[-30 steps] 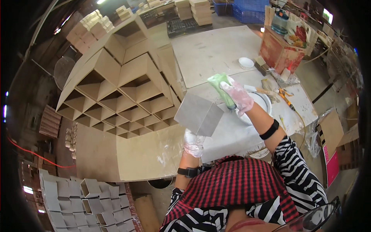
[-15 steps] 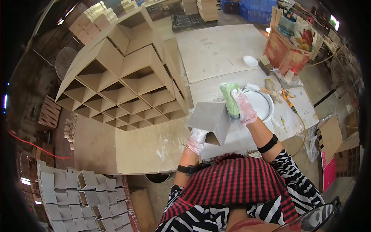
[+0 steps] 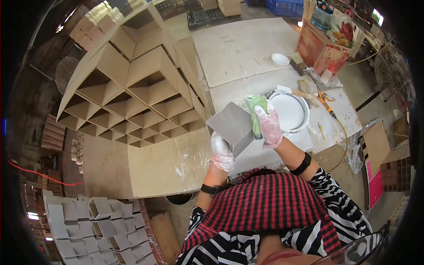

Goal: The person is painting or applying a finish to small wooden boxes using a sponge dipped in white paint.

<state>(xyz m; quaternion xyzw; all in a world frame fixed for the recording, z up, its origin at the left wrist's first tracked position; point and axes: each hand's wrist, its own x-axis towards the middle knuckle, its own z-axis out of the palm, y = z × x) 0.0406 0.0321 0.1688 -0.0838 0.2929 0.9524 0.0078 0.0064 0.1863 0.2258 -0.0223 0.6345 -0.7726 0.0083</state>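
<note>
My left hand (image 3: 221,152), in a whitened glove, grips a grey-coated box (image 3: 231,123) from its near end and holds it tilted above the table. A folded green cloth (image 3: 255,112) is in my right hand (image 3: 269,126), which wears a white-and-pink glove. The cloth lies against the box's right side. Just beyond that hand stands a round tub (image 3: 289,111) of white liquid, with a brush (image 3: 293,92) resting across its far rim.
Bare brown boxes (image 3: 152,75) are stacked high at left. Grey-coated boxes (image 3: 97,225) fill the lower left. A white bowl (image 3: 280,60), an orange-handled tool with a hose (image 3: 327,106) and a reddish wooden crate (image 3: 320,48) are at right.
The box has turned in my left hand and tilted differently. My right hand with the cloth has shifted slightly left, staying against the box. The whole view has shifted a little.
</note>
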